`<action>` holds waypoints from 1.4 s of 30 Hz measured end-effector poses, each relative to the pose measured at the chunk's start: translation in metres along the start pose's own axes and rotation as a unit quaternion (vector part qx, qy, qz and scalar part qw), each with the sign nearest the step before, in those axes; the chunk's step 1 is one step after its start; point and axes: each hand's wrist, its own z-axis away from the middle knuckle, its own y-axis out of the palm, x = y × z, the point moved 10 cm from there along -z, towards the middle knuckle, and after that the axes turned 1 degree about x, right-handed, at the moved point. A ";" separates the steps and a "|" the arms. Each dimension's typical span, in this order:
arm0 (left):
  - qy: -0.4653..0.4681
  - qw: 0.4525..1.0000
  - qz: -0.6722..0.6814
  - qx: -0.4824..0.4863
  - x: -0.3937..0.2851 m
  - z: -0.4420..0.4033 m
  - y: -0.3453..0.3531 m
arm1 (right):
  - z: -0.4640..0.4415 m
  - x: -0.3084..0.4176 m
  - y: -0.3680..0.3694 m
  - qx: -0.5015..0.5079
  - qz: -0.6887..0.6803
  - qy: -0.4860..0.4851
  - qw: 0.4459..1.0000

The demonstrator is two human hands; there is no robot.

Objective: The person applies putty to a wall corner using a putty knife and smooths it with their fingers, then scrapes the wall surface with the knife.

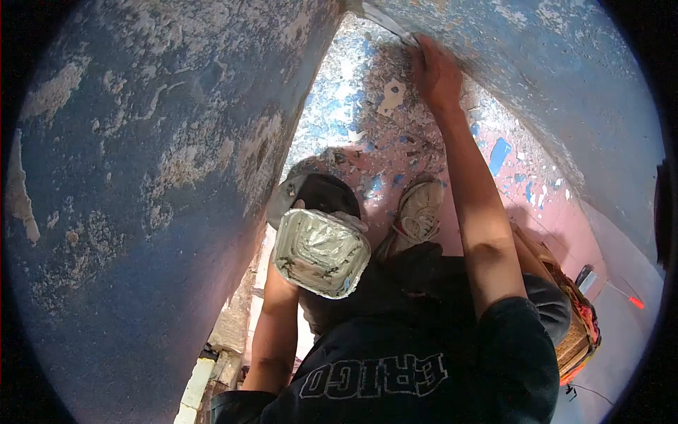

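Pale putty [323,247] coats the square tub [366,253], at the near left of the floor [477,233]; the left hand [353,220] is curled round its underside and far edge. At the far end, the right hand [439,76] closes on an apparent putty knife [387,22] beside the right wall [551,78] — seemingly working the corner, which calls for a low, steady blade.

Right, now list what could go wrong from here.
The tub sits in the left hand alone, so it could tip and drop its pale paste on the person's clothes.
Loose paint flakes lie near the shoe; a step on them might slip.
The right hand, with what looks like a thin blade, works close to the rough wall, so knuckles might get scraped.
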 end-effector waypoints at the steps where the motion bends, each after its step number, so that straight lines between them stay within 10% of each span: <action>1: 0.002 1.000 0.002 0.001 0.001 0.005 -0.002 | 0.004 -0.005 -0.003 0.002 0.010 0.019 1.000; 42: -0.002 1.000 0.026 -0.001 -0.004 -0.026 0.001 | -0.009 0.027 -0.017 -0.044 0.048 -0.068 0.996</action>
